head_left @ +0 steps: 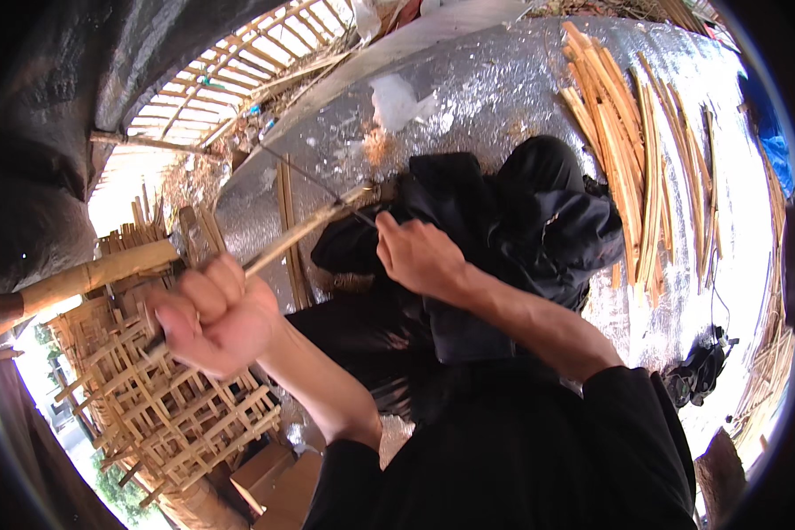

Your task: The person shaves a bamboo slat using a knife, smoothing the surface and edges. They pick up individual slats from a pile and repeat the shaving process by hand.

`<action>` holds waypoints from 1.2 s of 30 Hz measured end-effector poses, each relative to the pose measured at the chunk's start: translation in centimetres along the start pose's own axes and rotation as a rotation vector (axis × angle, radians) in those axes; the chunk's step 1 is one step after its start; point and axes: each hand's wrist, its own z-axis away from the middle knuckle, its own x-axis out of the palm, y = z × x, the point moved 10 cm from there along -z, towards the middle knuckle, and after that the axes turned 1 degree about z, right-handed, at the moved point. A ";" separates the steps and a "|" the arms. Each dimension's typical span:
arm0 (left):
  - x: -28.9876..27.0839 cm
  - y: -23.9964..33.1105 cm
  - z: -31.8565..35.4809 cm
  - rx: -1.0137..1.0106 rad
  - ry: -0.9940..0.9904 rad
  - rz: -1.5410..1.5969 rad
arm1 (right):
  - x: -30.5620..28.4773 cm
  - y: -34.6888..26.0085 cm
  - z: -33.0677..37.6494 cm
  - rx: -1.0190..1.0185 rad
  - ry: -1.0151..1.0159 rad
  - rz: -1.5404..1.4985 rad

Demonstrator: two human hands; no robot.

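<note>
My left hand, blurred by motion, is closed in a fist around a pale bamboo strip. The strip slants up and to the right from the fist, toward my knees. My right hand is closed on a long, thin, dark blade, whose handle is hidden in the fingers. The blade points up and left and crosses the strip near its far end; whether the two touch I cannot tell. Black cloth covers my lap beneath the right hand.
Split bamboo strips lie in a bundle on the shiny silvery sheet at the right. A woven bamboo panel and a thick bamboo pole stand at the left. Cardboard sits at lower left, with a black item at the right.
</note>
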 end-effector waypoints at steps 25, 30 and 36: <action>-1.0 0.8 0.2 0.092 0.583 -0.374 | -3.2 -8.3 1.1 -0.136 0.084 -0.104; -2.6 1.1 0.7 0.038 0.581 -0.323 | 0.4 -2.1 0.0 -0.048 0.000 -0.061; -0.9 1.4 0.5 0.080 0.616 -0.382 | -1.7 -8.4 0.9 -0.218 0.139 0.060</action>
